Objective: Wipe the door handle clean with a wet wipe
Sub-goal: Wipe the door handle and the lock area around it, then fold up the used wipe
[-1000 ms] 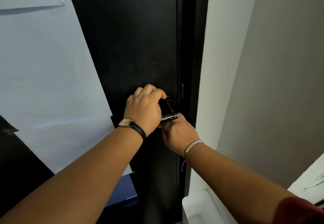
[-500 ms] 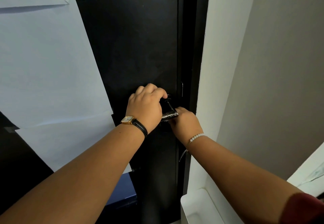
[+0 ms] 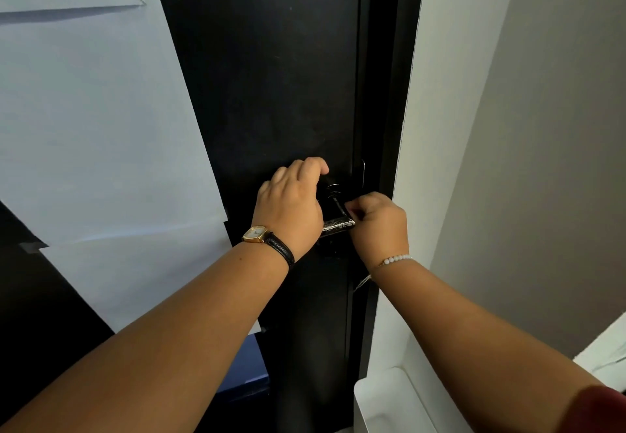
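Observation:
The door handle is a dark lever with a pale veined pattern, mounted near the right edge of a black door. My left hand, with a watch on its wrist, is closed over the lever's left part and hides it. My right hand, with a bead bracelet on its wrist, has its fingers curled tight around the lever's right end and the neck behind it. No wet wipe shows in either hand; the palms are hidden.
Large white paper sheets are taped over the door's left side. A white door frame and grey wall stand to the right. A white ledge lies at the lower right, below my right forearm.
My right hand has risen from under the lever's end to level with it, and its fingers now curl around the end. My left hand has kept its grip on the lever.

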{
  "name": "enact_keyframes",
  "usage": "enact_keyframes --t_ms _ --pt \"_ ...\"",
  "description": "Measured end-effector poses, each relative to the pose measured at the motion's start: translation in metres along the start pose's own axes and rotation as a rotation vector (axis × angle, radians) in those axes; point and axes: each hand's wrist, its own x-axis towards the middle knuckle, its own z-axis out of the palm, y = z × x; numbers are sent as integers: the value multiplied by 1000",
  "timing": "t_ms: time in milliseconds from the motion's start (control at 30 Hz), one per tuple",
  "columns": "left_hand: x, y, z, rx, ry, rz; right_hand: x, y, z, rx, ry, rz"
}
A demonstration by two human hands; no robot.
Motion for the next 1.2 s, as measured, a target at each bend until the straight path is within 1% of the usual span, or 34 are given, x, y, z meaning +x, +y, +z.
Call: enact_keyframes --t_ms 133,300,333,400,467,533,633,700,767,867,1033,1100,1200 --pt "0 0 1 -3 6 1 3 3 2 34 34 -22" --pt "3 -1 1 20 -28 4 5 1 -12 283 171 42" --pt "4 -1 0 15 -48 8 9 -1 -18 309 153 43" --pt "8 1 -3 -40 -104 6 16 -7 -27 300 54 -6" --pt "14 7 -6 -192 -182 -34 21 -12 -36 217 6 -97" --pt "21 15 -8 -387 -246 -94 25 -16 -46 200 -2 -139" --pt "28 23 -9 -547 -225 -118 27 -18 -57 222 -15 -170" --pt "30 26 -10 -569 -184 -122 26 -16 -61 238 2 -167" --pt "32 27 -11 -560 -167 -144 25 -10 -65 295 42 -124" --pt "32 30 -13 -607 -181 -206 27 2 -71 356 76 -78" --pt "34 37 -8 -719 -211 -315 32 13 -83 353 57 -50" --pt "33 40 -6 -756 -256 -291 31 15 -86 376 14 -67" --pt "29 51 -2 -723 -372 -195 26 16 -91 438 -164 -73"
